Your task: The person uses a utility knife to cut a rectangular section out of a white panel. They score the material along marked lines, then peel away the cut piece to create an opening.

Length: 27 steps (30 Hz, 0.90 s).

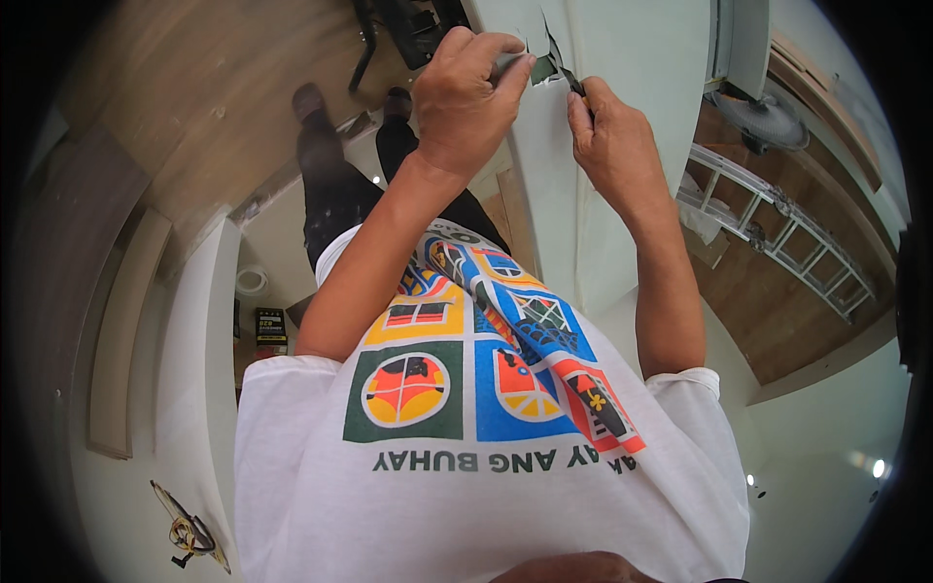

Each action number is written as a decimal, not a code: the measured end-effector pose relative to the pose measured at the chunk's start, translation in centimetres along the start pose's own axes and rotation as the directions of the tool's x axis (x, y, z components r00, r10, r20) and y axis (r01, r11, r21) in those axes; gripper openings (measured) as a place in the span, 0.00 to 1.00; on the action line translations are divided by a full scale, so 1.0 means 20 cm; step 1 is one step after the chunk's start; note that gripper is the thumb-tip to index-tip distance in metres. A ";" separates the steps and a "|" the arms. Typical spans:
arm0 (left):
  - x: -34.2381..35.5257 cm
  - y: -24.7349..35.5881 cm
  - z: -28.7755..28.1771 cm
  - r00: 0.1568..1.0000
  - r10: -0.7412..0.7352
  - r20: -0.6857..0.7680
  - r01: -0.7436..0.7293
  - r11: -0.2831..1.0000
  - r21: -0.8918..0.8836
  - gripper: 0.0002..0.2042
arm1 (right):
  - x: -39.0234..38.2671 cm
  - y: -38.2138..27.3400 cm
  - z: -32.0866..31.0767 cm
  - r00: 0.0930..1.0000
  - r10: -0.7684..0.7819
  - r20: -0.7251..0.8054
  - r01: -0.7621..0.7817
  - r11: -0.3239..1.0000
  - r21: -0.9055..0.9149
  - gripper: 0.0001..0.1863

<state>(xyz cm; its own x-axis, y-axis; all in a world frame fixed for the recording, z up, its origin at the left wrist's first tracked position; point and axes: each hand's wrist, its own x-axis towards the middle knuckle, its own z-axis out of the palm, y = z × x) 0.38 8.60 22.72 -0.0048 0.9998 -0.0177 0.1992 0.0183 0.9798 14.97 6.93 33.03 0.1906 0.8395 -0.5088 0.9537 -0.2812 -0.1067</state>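
My left hand (465,102) is closed at the edge of a pale wall panel (603,29), thumb and forefinger pinching something greyish that I cannot make out. Beside those fingertips a small ragged opening (543,70) shows dark green inside, with a thin torn strip rising above it. On the other side of the opening, my right hand (618,141) grips a slim dark utility knife (575,85), its tip pointing up toward the torn edge. Most of the knife's handle is hidden in my fingers.
A metal ladder (768,228) and a fan (763,119) are at the right. Black equipment (413,29) stands on the floor beyond my legs. To the left are a white partition (199,330), a black-and-yellow box (271,332), a roll (252,282) and coiled cable (190,532).
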 end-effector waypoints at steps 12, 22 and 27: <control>0.01 -0.03 0.05 1.000 -0.028 0.006 0.028 0.997 -0.075 0.06 | 0.00 -0.15 0.05 0.992 0.127 -0.009 -0.122 0.926 -0.357 0.07; 0.02 -0.07 0.08 0.999 -0.030 0.024 0.034 0.986 -0.165 0.05 | 0.09 -0.21 -0.02 0.964 0.246 0.103 -0.166 0.856 -0.490 0.06; 0.01 -0.07 0.08 0.999 -0.045 0.026 0.049 0.982 -0.182 0.05 | 0.15 -0.17 -0.02 0.947 0.287 0.145 -0.166 0.823 -0.544 0.11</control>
<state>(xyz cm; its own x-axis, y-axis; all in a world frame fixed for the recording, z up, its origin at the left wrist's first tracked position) 1.66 8.82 21.01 0.0113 0.9977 -0.0665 0.0169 0.0663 0.9977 12.46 10.56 32.24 0.4201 0.6469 -0.6364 0.8796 -0.1178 0.4608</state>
